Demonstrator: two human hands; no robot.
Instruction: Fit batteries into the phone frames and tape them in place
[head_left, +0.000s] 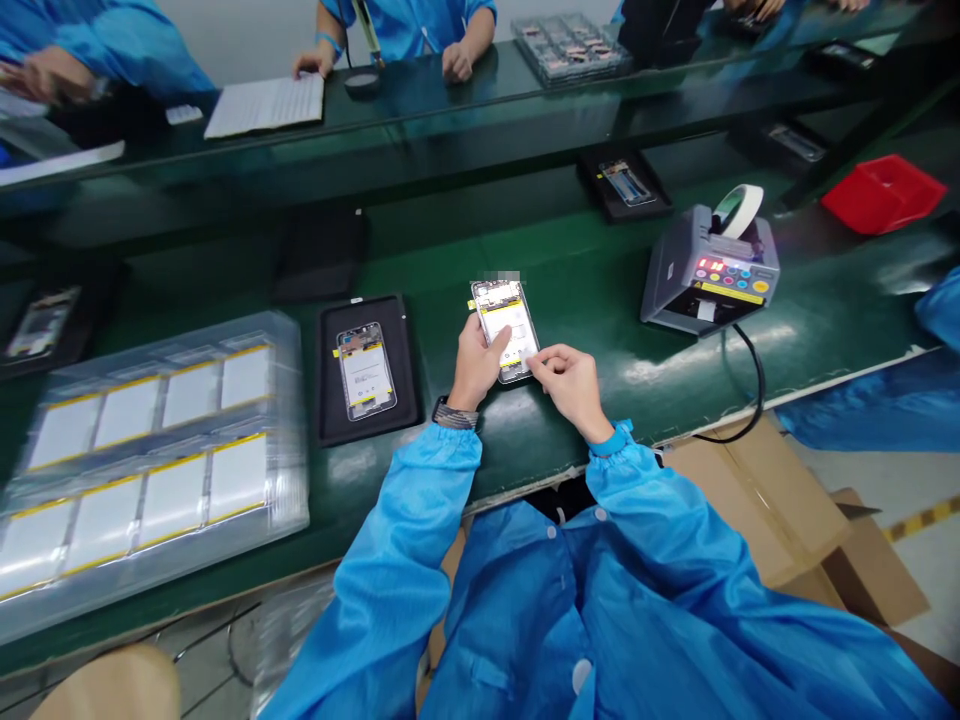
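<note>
An opened phone (517,352) with a white battery and bare circuit parts is held tilted above the green bench. My left hand (477,362) is closed around its left side, thumb lying across the battery. At the phone's lower right edge, my right hand (571,380) has thumb and forefinger pinched together; whatever they grip is too small to make out. Left of my hands, a second opened phone (366,372) lies in a black tray (409,385). A yellow tab sticks out from the upper left side of each phone.
Clear plastic trays (289,420) of white batteries stand at left. On the right are a tape dispenser (675,265) with a lit display, its black cable (759,375), and a red bin (881,195). Other black trays lie farther back. Co-workers in blue sit across the bench.
</note>
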